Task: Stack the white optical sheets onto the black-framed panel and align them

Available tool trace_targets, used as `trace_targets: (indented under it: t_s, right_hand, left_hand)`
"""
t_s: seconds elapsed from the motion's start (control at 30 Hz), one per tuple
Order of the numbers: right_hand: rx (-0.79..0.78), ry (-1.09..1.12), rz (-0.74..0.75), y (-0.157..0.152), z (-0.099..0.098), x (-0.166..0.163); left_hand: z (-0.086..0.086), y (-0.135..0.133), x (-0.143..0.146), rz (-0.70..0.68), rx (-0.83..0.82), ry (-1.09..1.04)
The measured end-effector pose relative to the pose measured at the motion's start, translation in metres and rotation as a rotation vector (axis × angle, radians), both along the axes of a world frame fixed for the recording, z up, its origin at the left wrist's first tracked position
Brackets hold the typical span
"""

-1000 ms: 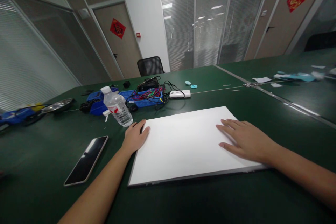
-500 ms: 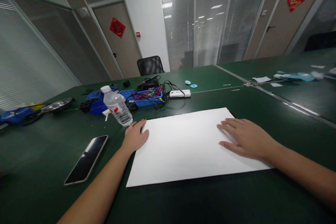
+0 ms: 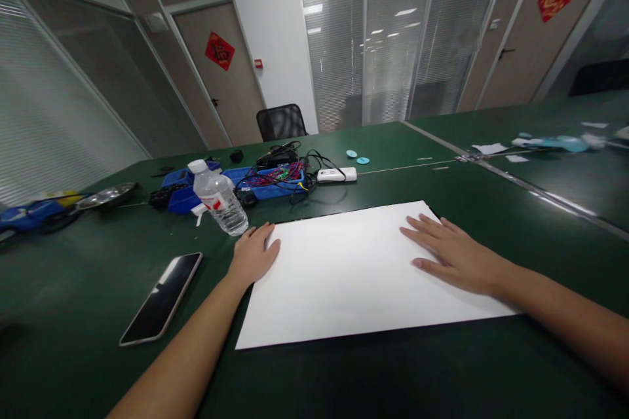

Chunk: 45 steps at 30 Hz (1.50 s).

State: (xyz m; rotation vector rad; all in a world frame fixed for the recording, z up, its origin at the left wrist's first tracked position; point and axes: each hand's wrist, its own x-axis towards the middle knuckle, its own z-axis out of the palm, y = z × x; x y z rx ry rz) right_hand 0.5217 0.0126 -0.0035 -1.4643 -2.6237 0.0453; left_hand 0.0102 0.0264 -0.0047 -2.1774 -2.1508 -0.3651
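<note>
A large white sheet of paper [image 3: 339, 275] lies flat on the dark green table [image 3: 393, 380] in front of me. My left hand [image 3: 253, 252] rests over its upper left edge, thumb apart from the fingers, holding nothing. On the right side of the sheet lies my right hand [image 3: 455, 255], palm down with its fingers spread, also holding nothing. A clear plastic water bottle [image 3: 221, 200] with a white cap stands just beyond my left fingertips. Left of my left forearm is a smartphone [image 3: 162, 298], its dark screen facing up.
Farther back are blue bins [image 3: 275, 190] with tangled wires, a white power strip [image 3: 337, 175] and two light-blue discs [image 3: 362, 160]. A metal lid-like object [image 3: 108, 195] sits at the left. Paper scraps [image 3: 490, 148] lie at the far right, and a black chair [image 3: 282, 122] stands behind the table.
My right hand's fingers have spread wider and shifted slightly up and left on the paper. My left hand has hardly moved, and the sheet stays in place.
</note>
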Motion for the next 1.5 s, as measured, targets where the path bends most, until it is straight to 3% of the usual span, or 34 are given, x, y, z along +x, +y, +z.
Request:
trace_targets:
  t_s: [0.57, 1.3, 1.4, 1.5]
  right_hand:
    - [-0.077, 0.019, -0.111, -0.003, 0.005, -0.003]
    - [-0.091, 0.176, -0.063, 0.005, 0.003, 0.014]
    - [-0.012, 0.220, -0.132, 0.008, -0.001, 0.015]
    - [0.050, 0.244, -0.304, 0.012, -0.005, 0.017]
  left_hand:
    - [0.001, 0.000, 0.001, 0.001, -0.018, -0.021]
    - [-0.009, 0.005, -0.009, -0.004, 0.003, -0.042]
    - [-0.009, 0.005, -0.009, -0.002, -0.001, -0.048]
    - [-0.007, 0.003, -0.008, 0.007, -0.007, -0.047]
